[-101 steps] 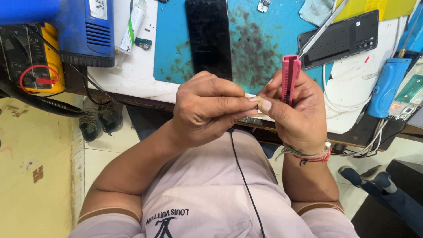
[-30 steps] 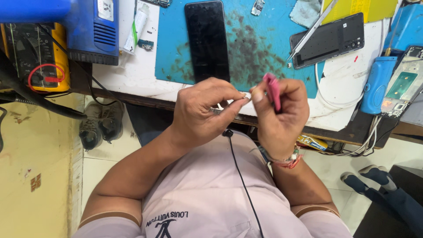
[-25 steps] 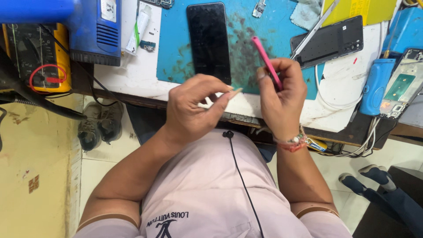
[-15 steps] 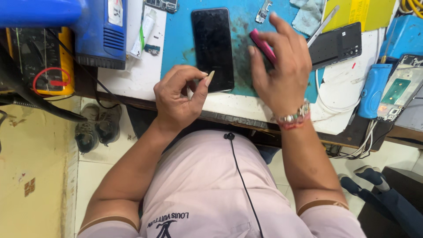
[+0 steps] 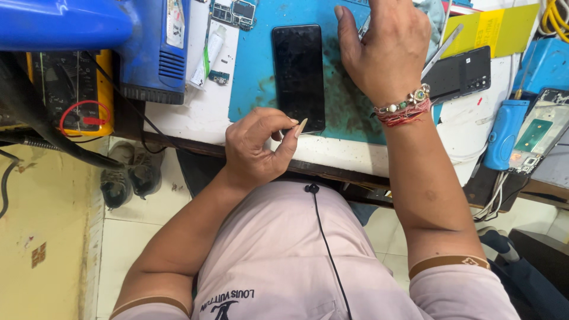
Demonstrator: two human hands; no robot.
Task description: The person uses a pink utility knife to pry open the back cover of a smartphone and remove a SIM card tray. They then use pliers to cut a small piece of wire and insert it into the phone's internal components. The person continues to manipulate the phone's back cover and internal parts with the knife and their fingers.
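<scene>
Step in hand: parts handling over the blue work mat (image 5: pixel 261 71). The left hand (image 5: pixel 258 148) pinches a small pale sliver (image 5: pixel 300 127) between thumb and forefinger, just beside the near end of the black smartphone (image 5: pixel 298 74), which lies face-up on the mat. The right hand (image 5: pixel 385 50) rests spread on the mat beside the phone; whether it covers anything cannot be told. Judged next requirement: precise alignment of the sliver with the phone edge.

Bright, even overhead light, soft shadows only. Mild glare on the black phone screen (image 5: pixel 298 76) and white bench top (image 5: pixel 195 112). Centre sharp; left hand (image 5: pixel 258 148) crisp. Slight wide-angle stretch at the edges; blue hot-air station (image 5: pixel 118 35) softly blurred top left.
</scene>
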